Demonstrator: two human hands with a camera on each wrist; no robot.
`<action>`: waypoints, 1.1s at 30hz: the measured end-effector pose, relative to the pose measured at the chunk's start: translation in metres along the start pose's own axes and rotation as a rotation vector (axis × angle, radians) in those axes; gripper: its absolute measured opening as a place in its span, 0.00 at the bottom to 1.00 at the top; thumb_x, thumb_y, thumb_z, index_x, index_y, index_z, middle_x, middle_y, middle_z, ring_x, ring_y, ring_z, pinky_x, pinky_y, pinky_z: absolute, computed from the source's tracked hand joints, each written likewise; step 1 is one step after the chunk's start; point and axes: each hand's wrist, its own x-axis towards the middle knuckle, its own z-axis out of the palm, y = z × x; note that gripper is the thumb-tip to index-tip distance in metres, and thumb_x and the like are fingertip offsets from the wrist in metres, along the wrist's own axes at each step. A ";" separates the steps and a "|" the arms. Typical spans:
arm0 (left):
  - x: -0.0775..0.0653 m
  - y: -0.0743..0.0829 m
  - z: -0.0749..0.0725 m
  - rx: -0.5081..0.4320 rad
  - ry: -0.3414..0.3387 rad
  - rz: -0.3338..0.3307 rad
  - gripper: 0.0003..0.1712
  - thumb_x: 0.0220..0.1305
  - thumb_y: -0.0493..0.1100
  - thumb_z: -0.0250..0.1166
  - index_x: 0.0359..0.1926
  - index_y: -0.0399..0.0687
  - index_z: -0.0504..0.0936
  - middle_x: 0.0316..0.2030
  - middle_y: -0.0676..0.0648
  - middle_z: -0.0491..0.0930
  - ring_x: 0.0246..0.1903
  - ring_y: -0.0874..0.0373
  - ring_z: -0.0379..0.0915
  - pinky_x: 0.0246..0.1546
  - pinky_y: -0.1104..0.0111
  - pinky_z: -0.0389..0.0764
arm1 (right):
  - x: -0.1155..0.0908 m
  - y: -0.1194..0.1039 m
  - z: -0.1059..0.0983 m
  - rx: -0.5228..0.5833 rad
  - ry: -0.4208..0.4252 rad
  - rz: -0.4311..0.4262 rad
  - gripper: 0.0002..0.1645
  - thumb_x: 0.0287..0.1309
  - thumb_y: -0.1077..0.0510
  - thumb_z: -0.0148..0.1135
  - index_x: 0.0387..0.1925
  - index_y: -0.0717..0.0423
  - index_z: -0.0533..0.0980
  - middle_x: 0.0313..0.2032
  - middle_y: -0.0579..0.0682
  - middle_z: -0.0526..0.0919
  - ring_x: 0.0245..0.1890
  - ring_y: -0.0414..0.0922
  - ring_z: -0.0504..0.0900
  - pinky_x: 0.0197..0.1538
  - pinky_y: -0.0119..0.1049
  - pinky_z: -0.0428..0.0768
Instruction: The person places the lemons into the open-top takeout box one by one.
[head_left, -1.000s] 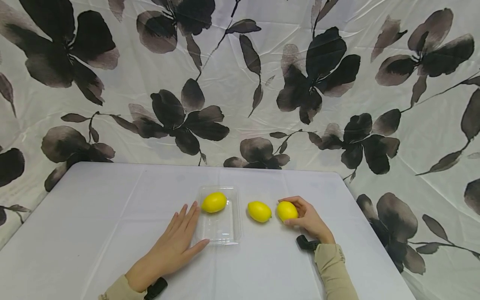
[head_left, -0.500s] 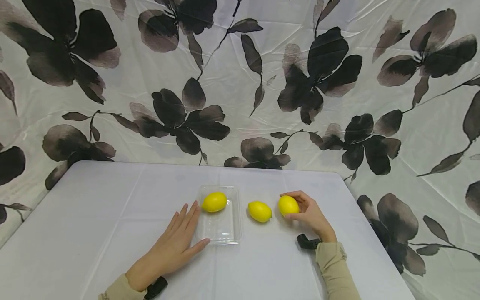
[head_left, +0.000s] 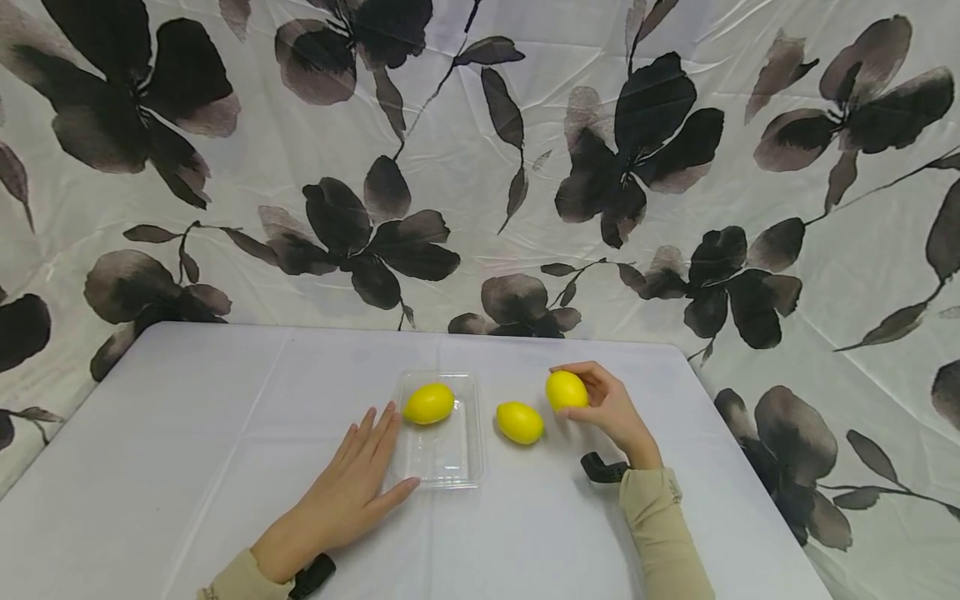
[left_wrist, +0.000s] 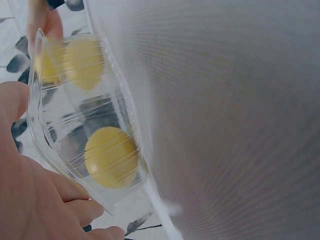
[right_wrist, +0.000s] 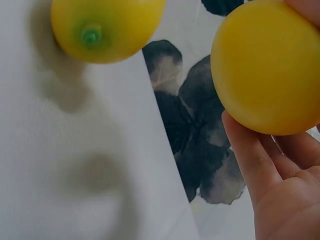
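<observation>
My right hand [head_left: 615,417] grips a yellow lemon [head_left: 566,390] between thumb and fingers, raised above the table in the right wrist view. A second lemon [head_left: 519,423] lies on the cloth just left of it; its green stem end [right_wrist: 91,36] shows in the right wrist view. A third lemon [head_left: 429,404] sits in the back part of a clear plastic tray [head_left: 474,467]. Flat beside the tray, my left hand [head_left: 341,483] has its fingers straight, with fingertips and thumb right at the tray's left edge. The left wrist view looks through the tray's clear wall [left_wrist: 45,135].
A white cloth [head_left: 187,467] covers the table. Behind it hangs a pale curtain [head_left: 517,250] with dark flowers. Each wrist wears a black camera mount, the right one [head_left: 603,468] showing near the sleeve [head_left: 660,517].
The right hand has lifted its lemon off the table, carrying it toward the back and then slightly left. The left hand, the tray and the other two lemons stay in place.
</observation>
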 end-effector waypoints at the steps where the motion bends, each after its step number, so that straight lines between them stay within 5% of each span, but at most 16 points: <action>1: 0.000 0.000 0.000 -0.001 -0.001 0.000 0.52 0.71 0.68 0.50 0.77 0.34 0.47 0.78 0.38 0.42 0.76 0.38 0.35 0.73 0.43 0.43 | 0.002 -0.001 0.002 0.003 -0.001 -0.003 0.39 0.45 0.73 0.75 0.61 0.67 0.70 0.61 0.64 0.74 0.61 0.49 0.74 0.66 0.33 0.70; 23: -0.001 0.001 -0.002 -0.016 -0.002 0.003 0.52 0.71 0.67 0.51 0.77 0.33 0.47 0.78 0.38 0.41 0.75 0.37 0.35 0.73 0.44 0.42 | 0.030 -0.022 0.054 -0.049 -0.085 -0.039 0.37 0.46 0.73 0.74 0.60 0.66 0.71 0.61 0.63 0.75 0.56 0.49 0.76 0.61 0.37 0.74; 33: 0.000 0.000 -0.001 -0.014 -0.009 0.000 0.52 0.71 0.68 0.50 0.77 0.34 0.46 0.78 0.38 0.41 0.76 0.38 0.34 0.73 0.43 0.42 | 0.035 -0.032 0.082 -0.151 -0.100 -0.033 0.35 0.45 0.67 0.78 0.58 0.57 0.75 0.56 0.52 0.79 0.53 0.50 0.77 0.60 0.45 0.76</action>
